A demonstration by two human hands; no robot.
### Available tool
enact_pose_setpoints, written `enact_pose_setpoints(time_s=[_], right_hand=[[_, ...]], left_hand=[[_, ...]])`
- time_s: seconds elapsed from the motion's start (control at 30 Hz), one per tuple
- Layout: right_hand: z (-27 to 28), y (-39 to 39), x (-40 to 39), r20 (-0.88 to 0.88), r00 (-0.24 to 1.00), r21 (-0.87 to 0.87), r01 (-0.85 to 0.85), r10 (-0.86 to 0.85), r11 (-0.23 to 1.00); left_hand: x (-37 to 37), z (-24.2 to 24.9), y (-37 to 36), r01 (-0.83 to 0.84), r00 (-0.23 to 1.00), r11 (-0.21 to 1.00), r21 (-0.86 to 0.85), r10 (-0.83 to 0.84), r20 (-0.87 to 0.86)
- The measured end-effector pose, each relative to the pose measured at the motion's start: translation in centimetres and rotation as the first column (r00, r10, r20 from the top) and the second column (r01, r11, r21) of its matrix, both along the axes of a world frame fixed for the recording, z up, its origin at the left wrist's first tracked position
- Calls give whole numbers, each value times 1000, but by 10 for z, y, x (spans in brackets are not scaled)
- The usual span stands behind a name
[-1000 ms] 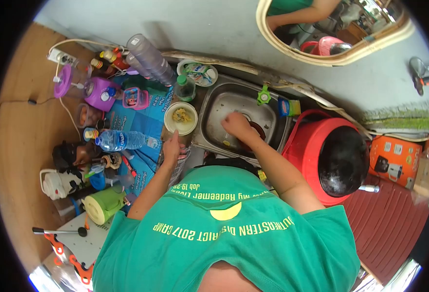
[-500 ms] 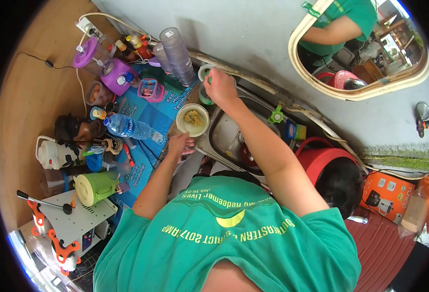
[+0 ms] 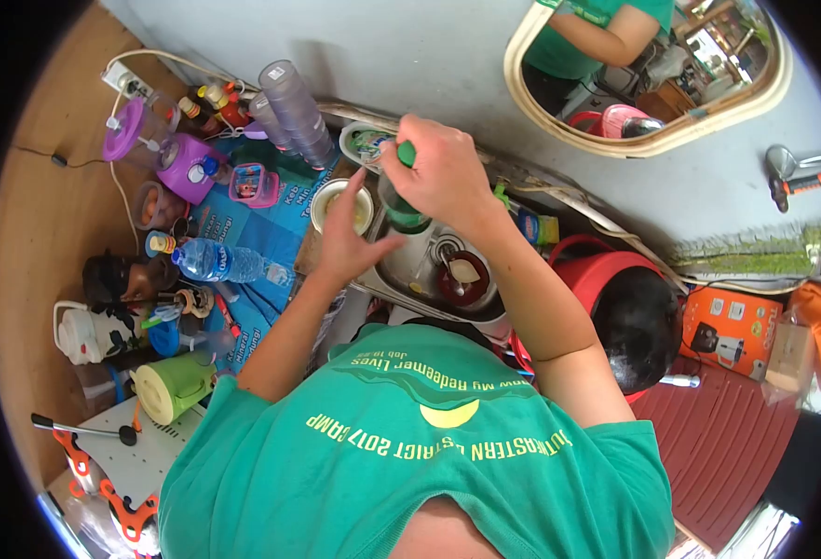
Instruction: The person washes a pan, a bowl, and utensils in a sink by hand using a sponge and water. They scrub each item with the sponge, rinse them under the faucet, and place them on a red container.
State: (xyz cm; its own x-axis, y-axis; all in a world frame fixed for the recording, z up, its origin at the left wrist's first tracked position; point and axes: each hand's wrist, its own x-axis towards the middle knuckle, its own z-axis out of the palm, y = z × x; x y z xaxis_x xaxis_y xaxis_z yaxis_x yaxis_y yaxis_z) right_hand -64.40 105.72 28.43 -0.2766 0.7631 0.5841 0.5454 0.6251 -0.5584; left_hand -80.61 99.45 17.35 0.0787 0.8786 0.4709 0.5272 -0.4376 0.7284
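My right hand (image 3: 440,172) is closed around a clear container with a green top and green at its base (image 3: 405,220), held above the near end of the metal sink (image 3: 401,272). Beside it, my left hand (image 3: 352,240) is open, thumb and fingers apart, with nothing in it. Partly behind those fingers stands a cream bowl (image 3: 320,222), its contents mostly hidden. A white tub with something green inside (image 3: 366,143) sits by the wall. In the sink rests a dark red bowl (image 3: 471,291) with a pale object in it.
To the left are a water bottle (image 3: 229,261), a purple blender (image 3: 185,166), a pink container (image 3: 254,186) and stacked clear tumblers (image 3: 296,112). A red bucket (image 3: 585,279) stands right of the sink. A mirror (image 3: 520,98) hangs on the wall.
My right hand has lifted the container from the wall side and brought it over the sink. My left hand has left the bowl's near rim and risen toward the container, opening. The camera view has shifted.
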Motion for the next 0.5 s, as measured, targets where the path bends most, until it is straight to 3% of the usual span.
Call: enact_pose_setpoints(time_s=[0.03, 0.1, 0.17, 0.2, 0.23, 0.3, 0.37, 0.43, 0.47, 0.5], right_hand=[[4, -5, -1, -17, 999, -42, -51, 50, 998], [15, -10, 4, -45, 998, -61, -38, 36, 997], [26, -10, 20, 65, 995, -184, 84, -74, 979], [31, -12, 27, 211, 966, -137, 181, -150, 974], [31, -12, 34, 212, 964, -143, 195, -162, 970], [27, -6, 45, 480, 875, -226, 195, -65, 955], [24, -2, 51, 547, 837, -309, 181, 19, 934], [12, 0, 60, 422, 878, -167, -168, 225, 971], [6, 0, 64, 419, 881, -170, -161, 220, 972], [2, 0, 66, 305, 896, -166, -282, 321, 945]], left_hand=[[15, 8, 4, 14, 1000, 1000, 0, -14, -4], [35, 15, 14, 42, 981, 995, 91, -58, 183], [35, 18, 15, 16, 992, 996, 91, -27, 120], [31, 25, 14, 59, 992, 998, 20, -61, 109], [27, 29, 14, 98, 991, 994, -52, -93, 100], [18, 30, 15, 137, 990, 990, -24, -136, 47], [6, 36, 15, 297, 955, 946, -128, -296, 26], [-8, 39, 17, 382, 924, 906, -181, -379, 54], [-14, 40, 17, 416, 909, 874, -249, -409, 81], [-19, 40, 16, 447, 894, 838, -314, -435, 111]])
